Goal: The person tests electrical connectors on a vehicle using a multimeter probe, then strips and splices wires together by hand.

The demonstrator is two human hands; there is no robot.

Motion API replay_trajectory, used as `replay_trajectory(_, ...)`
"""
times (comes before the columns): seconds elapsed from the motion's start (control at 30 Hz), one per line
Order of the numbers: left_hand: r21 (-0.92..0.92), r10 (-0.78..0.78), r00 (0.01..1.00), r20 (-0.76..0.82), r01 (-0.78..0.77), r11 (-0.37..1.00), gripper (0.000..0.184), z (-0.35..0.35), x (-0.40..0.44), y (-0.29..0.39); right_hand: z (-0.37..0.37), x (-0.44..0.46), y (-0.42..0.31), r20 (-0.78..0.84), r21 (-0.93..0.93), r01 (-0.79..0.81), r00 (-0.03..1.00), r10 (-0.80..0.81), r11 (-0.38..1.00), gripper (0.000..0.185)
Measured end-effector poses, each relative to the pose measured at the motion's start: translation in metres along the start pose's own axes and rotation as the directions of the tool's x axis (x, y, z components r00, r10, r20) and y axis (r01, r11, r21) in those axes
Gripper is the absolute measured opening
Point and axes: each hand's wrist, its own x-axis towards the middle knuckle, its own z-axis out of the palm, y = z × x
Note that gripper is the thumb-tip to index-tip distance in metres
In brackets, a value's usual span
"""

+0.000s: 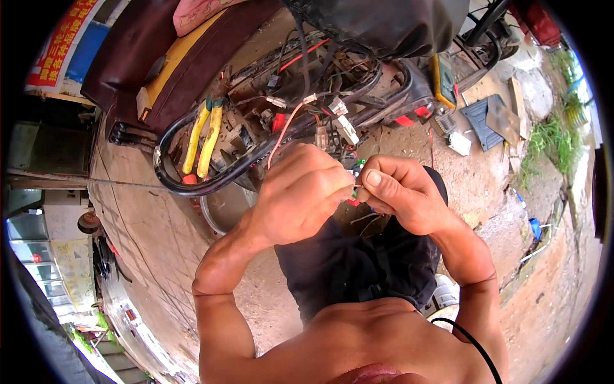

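My left hand point(307, 192) and my right hand point(406, 192) meet in front of me, fingers pinched together on a thin wire point(359, 186) that bridges the small gap between them. Its ends are hidden in my fingers. A pale pink wire point(285, 131) runs from behind my left hand up to a white connector point(309, 98). Just beyond my hands, more white plugs point(346, 130) and tangled wires lie inside the black tubular frame of a vehicle. Yellow-handled pliers point(211, 137) rest on that frame point(246, 168), left of my hands.
A maroon seat point(121, 70) stands at upper left. To the right are a yellow multimeter point(443, 80), a dark plate point(484, 121) and a white box point(458, 143) on the dirt ground. A black cover point(384, 25) hangs over the frame's far side.
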Motion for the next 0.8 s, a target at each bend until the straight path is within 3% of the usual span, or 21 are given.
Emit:
replay_trajectory(0.23, -0.182, -0.312, 0.950, 0.015, 0.309, 0.933, 0.014, -0.008, 0.000, 0.010, 0.003, 0.000, 0.007, -0.117, -0.232, 0.186, 0.969, -0.218, 0.955, 0.028)
replay_trajectory(0.4, -0.179, -0.396, 0.906, 0.152, 0.419, 0.890, 0.011, -0.008, -0.002, 0.008, 0.008, -0.001, 0.006, -0.123, -0.388, 0.243, 0.942, -0.311, 0.889, 0.020)
replay_trajectory(0.73, -0.151, -0.410, 0.894, 0.184, 0.437, 0.887, 0.005, -0.007, 0.006, 0.018, 0.006, -0.008, 0.004, -0.179, -0.466, 0.207, 0.930, -0.321, 0.860, 0.013)
replay_trajectory(0.8, -0.247, -0.456, 0.877, 0.152, 0.480, 0.842, 0.005, -0.006, 0.007, 0.017, 0.007, -0.008, 0.004, -0.175, -0.460, 0.251, 0.915, -0.365, 0.851, 0.011)
